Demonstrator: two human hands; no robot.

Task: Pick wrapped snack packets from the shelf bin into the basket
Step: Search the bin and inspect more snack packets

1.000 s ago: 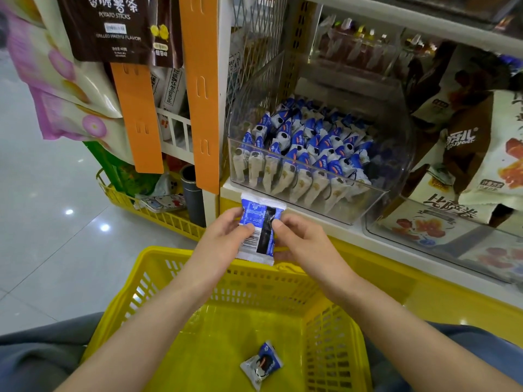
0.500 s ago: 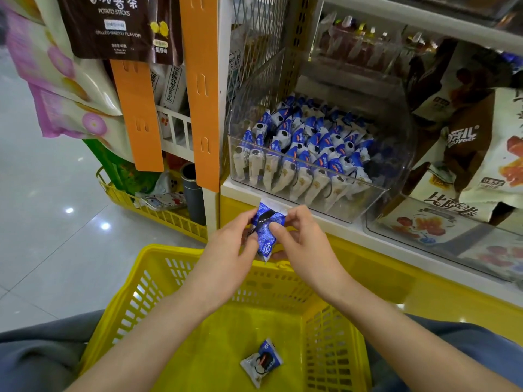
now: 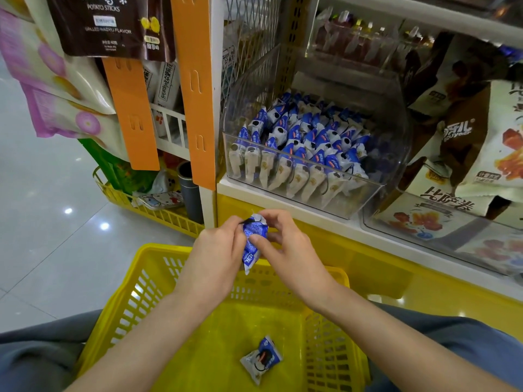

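A blue-and-white wrapped snack packet (image 3: 252,241) is pinched between my left hand (image 3: 218,250) and my right hand (image 3: 285,247), held edge-on over the far rim of the yellow basket (image 3: 147,278). One more packet (image 3: 261,359) lies on the basket floor. The clear shelf bin (image 3: 376,193) just beyond my hands holds several rows of the same packets (image 3: 300,148).
Orange hanging strips (image 3: 195,89) and snack bags hang on the left of the shelf post. Larger snack bags (image 3: 464,154) fill the bin to the right. A second yellow basket (image 3: 158,213) sits on the tiled floor at left. My grey-clad legs flank the basket.
The packet was held flat facing me; both hands have turned and folded it edge-on and lowered it slightly toward the basket rim.
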